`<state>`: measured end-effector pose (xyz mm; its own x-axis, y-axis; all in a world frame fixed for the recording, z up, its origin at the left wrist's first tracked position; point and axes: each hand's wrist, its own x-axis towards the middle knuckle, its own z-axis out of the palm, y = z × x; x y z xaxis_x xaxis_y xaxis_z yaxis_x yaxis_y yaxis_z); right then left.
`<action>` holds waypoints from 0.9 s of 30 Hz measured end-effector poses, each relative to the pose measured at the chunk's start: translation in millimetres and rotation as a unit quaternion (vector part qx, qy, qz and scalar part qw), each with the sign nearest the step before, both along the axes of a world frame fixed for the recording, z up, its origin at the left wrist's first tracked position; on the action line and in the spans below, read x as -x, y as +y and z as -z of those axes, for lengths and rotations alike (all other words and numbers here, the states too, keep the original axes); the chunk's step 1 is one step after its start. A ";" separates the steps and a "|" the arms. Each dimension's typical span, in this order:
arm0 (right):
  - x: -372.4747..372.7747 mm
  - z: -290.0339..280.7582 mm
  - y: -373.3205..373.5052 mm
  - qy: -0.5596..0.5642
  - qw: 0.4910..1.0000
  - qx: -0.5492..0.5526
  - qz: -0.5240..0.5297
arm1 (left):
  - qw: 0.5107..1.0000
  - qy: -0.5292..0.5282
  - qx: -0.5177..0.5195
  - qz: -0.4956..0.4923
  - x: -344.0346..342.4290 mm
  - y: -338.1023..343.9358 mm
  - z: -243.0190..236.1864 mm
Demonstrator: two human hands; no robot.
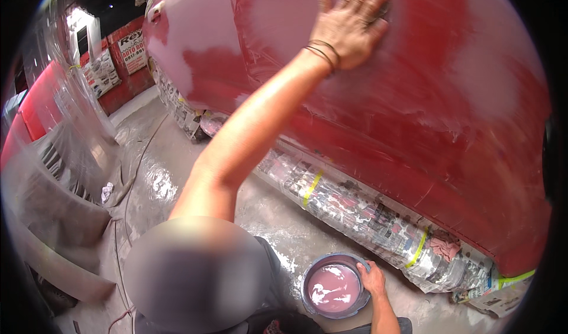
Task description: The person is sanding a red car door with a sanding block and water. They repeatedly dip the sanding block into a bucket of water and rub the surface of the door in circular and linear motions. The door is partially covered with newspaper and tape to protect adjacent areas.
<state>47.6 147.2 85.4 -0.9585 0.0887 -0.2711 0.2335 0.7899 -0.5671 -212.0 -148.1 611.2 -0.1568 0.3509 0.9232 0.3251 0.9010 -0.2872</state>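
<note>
My left hand (pixel 353 23) lies flat against a large red car body panel (pixel 378 109), fingers stretched and spread. Whether anything thin sits under its palm is hidden. Dull pinkish patches cover parts of the panel, and its surface looks wet and streaked. Low at the right, my right hand (pixel 372 276) grips the rim of a round grey bucket (pixel 305 295). Cloudy pink liquid (pixel 334 289) with bright reflections stands in the bucket.
Newspaper held by yellow tape (pixel 355 210) masks the lower car edge; a pink crumpled cloth (pixel 445 248) rests there. A cable (pixel 139 162) runs over the wet concrete floor (pixel 254 207). Clear plastic sheeting (pixel 65 97) and a loose bumper-like part (pixel 59 257) are at left. A blurred patch hides the lower middle.
</note>
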 end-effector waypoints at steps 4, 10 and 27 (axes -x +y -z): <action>-1.0 1.5 -12.9 0.018 1.000 0.017 -0.014 | 0.937 -0.121 -0.325 0.023 39.0 -120.1 -31.2; 2.4 6.3 -10.4 -0.002 1.000 0.003 -0.005 | 0.975 -0.044 -0.217 -0.020 51.1 -57.2 -10.0; -1.6 18.5 -3.1 0.049 0.999 -0.008 0.007 | 0.986 0.025 -0.140 0.087 -15.1 75.8 -45.8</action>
<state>49.3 144.1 67.0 -0.9790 0.1062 -0.1740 0.1884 0.7966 -0.5744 -196.9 -72.2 657.0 -0.0680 0.0977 0.9929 0.4730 0.8794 -0.0541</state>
